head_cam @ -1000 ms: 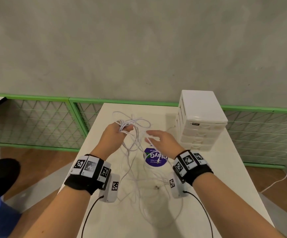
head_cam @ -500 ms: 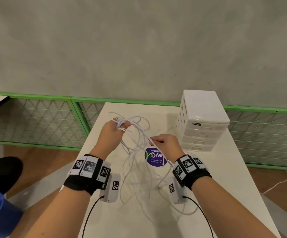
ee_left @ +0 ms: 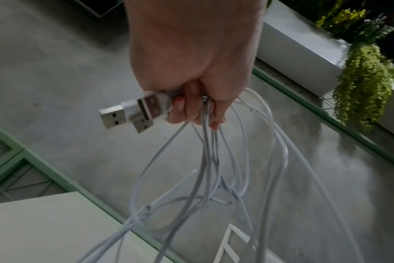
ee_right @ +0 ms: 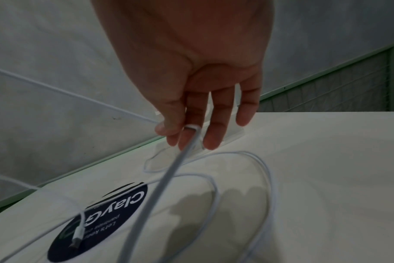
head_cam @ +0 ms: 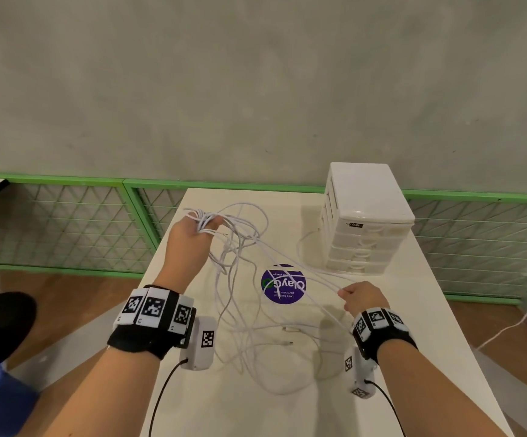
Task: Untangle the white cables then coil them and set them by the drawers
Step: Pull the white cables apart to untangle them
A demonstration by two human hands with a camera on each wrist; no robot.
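The left hand (head_cam: 189, 238) clenches the bunched USB plugs (ee_left: 133, 112) of the white cables (head_cam: 240, 298) above the surface (head_cam: 429, 310), while the right hand (head_cam: 363, 298) pinches one strand, taut along the diagonal between them, nearer the drawers (head_cam: 366, 222).

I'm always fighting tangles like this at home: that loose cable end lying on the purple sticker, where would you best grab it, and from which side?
Probably by the small connector at its tip: stiff, easy to pinch. It lies flat on the purple sticker with no other strand over it, so come straight down with thumb and forefinger on its two long sides. Both hands hold cables now: left hand, right hand.
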